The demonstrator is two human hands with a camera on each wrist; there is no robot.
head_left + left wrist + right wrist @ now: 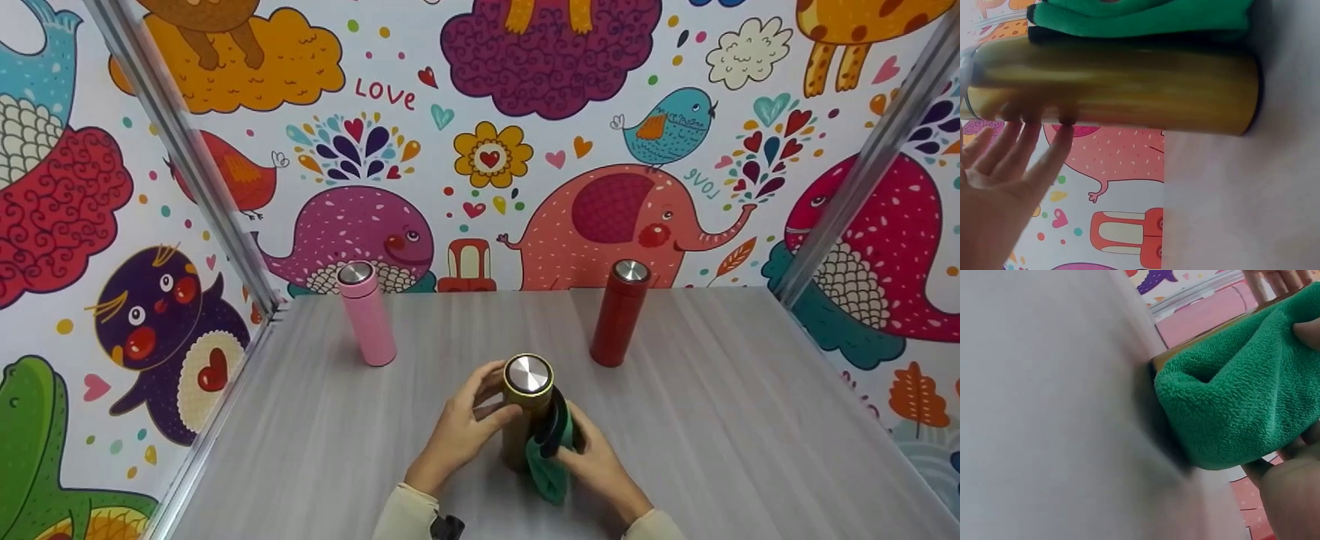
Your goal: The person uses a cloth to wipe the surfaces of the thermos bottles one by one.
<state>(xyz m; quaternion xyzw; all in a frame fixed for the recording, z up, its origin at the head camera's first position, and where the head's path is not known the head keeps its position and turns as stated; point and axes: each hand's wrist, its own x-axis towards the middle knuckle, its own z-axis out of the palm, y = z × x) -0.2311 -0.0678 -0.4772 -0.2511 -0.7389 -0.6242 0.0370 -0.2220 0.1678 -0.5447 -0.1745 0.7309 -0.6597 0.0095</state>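
Note:
A gold thermos bottle (516, 442) with a shiny steel cap (529, 373) stands upright on the table, near the person. Around its upper part, the left hand (459, 424) holds it, thumb in front and fingers at the far side. In the left wrist view, fingertips touch the bottle's gold wall (1129, 90). The right hand (598, 459) grips a folded green cloth (551, 476) with a dark edge and keeps it against the bottle's right side. Fluffy towel-like pile shows on the cloth (1235, 410) in the right wrist view, where it covers much of the bottle.
Farther back on the grey table (712, 420) stand a pink thermos bottle (369, 322) at left and a red one (619, 322) at right. Cartoon-printed walls (480, 187) enclose the back and sides, with metal rails (187, 150) at the corners.

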